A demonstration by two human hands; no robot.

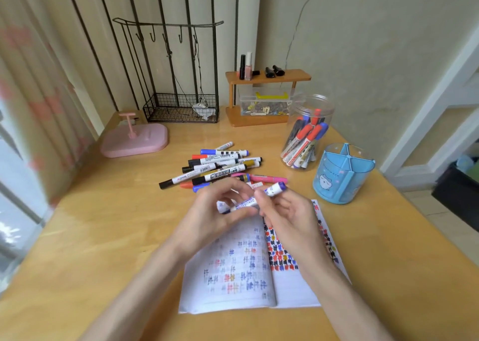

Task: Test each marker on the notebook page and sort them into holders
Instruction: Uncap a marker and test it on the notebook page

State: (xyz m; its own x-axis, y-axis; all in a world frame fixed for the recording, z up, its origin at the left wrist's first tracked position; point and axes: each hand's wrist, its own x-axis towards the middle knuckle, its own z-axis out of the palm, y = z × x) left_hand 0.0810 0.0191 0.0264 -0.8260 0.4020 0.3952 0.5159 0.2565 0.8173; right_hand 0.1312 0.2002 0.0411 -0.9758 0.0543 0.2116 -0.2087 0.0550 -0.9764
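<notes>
A white whiteboard marker point(250, 200) with a blue end is held between both hands above the top of the open notebook point(233, 270). My left hand point(220, 211) pinches its left part. My right hand point(282, 211) pinches its right part near the blue end. The notebook pages carry many coloured test marks. A pile of several markers point(220, 168) lies on the table just beyond my hands. A clear jar point(307, 131) at the right holds several markers. A blue divided holder point(342, 172) stands beside it; I see nothing inside.
A pink stand point(134, 138) sits at the back left of the wooden table point(103, 224). A black wire rack point(181, 107) and a small wooden shelf point(264, 97) with bottles and a clip box stand against the wall.
</notes>
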